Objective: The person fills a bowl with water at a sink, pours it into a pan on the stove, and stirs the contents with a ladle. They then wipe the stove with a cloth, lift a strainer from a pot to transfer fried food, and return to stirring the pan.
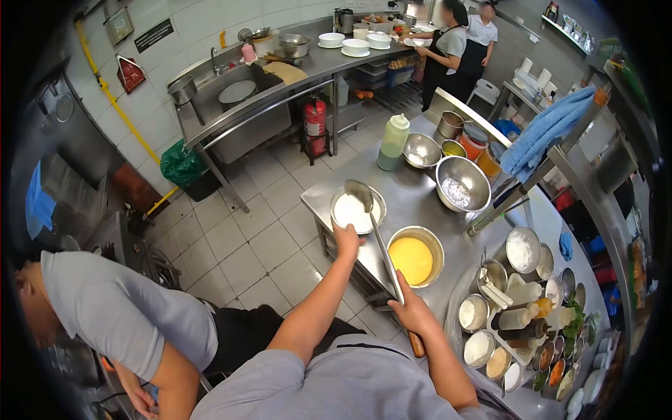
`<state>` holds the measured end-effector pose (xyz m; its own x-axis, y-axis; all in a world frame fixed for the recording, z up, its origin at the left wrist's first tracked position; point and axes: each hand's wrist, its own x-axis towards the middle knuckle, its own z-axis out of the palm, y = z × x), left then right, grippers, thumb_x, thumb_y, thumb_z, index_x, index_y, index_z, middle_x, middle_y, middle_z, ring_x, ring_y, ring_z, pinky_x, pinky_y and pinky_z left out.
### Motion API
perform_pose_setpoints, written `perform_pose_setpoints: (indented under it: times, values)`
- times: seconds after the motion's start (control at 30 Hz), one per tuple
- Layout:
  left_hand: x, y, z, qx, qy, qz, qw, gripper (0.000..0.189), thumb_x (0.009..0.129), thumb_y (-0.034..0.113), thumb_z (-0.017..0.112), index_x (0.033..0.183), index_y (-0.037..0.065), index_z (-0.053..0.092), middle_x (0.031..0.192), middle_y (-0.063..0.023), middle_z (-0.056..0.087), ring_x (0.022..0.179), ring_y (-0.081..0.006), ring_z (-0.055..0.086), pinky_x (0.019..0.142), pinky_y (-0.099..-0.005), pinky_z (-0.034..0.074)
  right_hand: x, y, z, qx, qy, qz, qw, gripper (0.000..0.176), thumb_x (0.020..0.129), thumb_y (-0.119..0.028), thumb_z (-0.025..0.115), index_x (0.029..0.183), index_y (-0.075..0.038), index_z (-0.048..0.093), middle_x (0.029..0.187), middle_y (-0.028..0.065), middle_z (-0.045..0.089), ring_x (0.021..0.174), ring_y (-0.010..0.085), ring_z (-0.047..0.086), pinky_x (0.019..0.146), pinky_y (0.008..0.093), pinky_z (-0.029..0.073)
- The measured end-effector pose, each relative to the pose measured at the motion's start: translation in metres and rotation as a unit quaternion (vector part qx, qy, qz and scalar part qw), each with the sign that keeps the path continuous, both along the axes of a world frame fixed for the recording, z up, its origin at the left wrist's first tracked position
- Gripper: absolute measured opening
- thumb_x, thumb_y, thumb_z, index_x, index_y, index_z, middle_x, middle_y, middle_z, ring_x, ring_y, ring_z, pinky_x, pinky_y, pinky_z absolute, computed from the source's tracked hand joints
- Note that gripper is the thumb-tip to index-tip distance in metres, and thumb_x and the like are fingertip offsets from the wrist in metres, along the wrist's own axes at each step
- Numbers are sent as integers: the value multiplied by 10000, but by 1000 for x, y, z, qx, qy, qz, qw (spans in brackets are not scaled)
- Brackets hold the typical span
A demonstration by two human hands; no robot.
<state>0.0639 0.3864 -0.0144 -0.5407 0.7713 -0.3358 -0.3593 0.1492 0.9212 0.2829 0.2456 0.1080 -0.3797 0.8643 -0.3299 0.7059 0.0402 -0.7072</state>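
My left hand (347, 242) is closed on the near rim of a metal bowl (378, 218) with white contents (352, 213), at the corner of the steel table. In my right hand (415, 314) is the long metal handle of a ladle (385, 253), its brown wooden end sticking out below the fist. The ladle's head lies over the far rim of that bowl. Just right of the ladle stands a metal pot (439, 246) of yellow liquid. Behind these are a squeeze bottle (393, 143) with green contents and two shiny metal bowls (463, 183).
On the right, the steel table (448, 294) carries many small containers and a basket of bottles (514, 318). A post with a blue towel (549, 133) rises there. A co-worker (133, 315) bends close on my left. Two people (451, 52) stand at the back counter. A fire extinguisher (315, 126) stands below it.
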Motion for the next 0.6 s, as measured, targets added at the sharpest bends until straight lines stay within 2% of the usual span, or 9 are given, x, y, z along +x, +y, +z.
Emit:
perform_pose_setpoints:
  times: [0.07,0.23,0.3,0.33,0.4,0.47,0.53,0.57,0.6]
  values:
    - [3,15,2,20,-39,16,999,571,915,57,399,1467,120,265,1331,-183,498,1047,-333,633,645,-419,635,-7,8,5,-71,9,-10,997,838,912,-160,632,1581,-207,129,1232,341,590,1125,421,617,953,429,456]
    - [-11,53,1,11,-78,35,996,608,911,66,368,1499,158,243,1319,-203,505,970,-339,657,627,-456,628,-15,15,-4,4,-16,20,1000,855,913,-152,617,1582,-212,87,1102,360,620,1009,467,626,900,457,470]
    - [-24,63,1,5,-76,21,997,606,913,69,367,1500,155,243,1305,-203,517,946,-340,664,619,-458,631,-21,19,17,-52,-46,1,998,859,912,-155,619,1581,-213,85,1124,366,608,1065,474,605,934,452,458]
    - [-33,68,0,-7,-73,-14,997,593,916,77,368,1496,150,265,1288,-204,529,926,-342,669,604,-461,632,-26,19,29,-108,-73,-10,991,862,911,-157,622,1581,-215,82,1147,372,597,1121,480,583,967,446,446]
    - [-51,79,1,-16,-77,-49,996,582,919,85,369,1492,145,286,1270,-204,542,907,-344,674,589,-464,633,-27,20,40,-113,-90,-13,989,863,910,-160,625,1581,-229,86,1152,366,600,1121,480,584,966,448,446]
    - [-73,91,2,-47,-20,-141,989,531,923,100,380,1454,116,366,1219,-206,568,870,-347,681,568,-470,634,-22,24,40,-117,-105,-14,987,864,908,-163,628,1580,-243,90,1157,360,603,1120,479,584,965,449,447]
    - [-95,102,20,-64,-2,-181,981,534,907,108,404,1439,75,370,1165,-183,609,863,-305,690,573,-444,628,-8,22,30,-56,-75,-5,996,853,906,-178,638,1577,-269,118,1091,333,635,1055,489,600,929,465,455]
    - [-107,112,23,-72,16,-248,966,524,905,109,407,1425,51,389,1131,-174,623,865,-296,689,573,-441,628,1,21,19,24,-57,17,998,841,904,-173,650,1576,-286,156,1099,295,653,812,388,663,779,439,514]
    - [-119,122,23,-80,33,-313,946,516,902,110,409,1411,28,407,1097,-164,636,866,-287,689,573,-438,628,-8,23,33,21,-60,15,998,841,904,-173,650,1576,-286,156,1099,295,653,812,388,663,779,439,514]
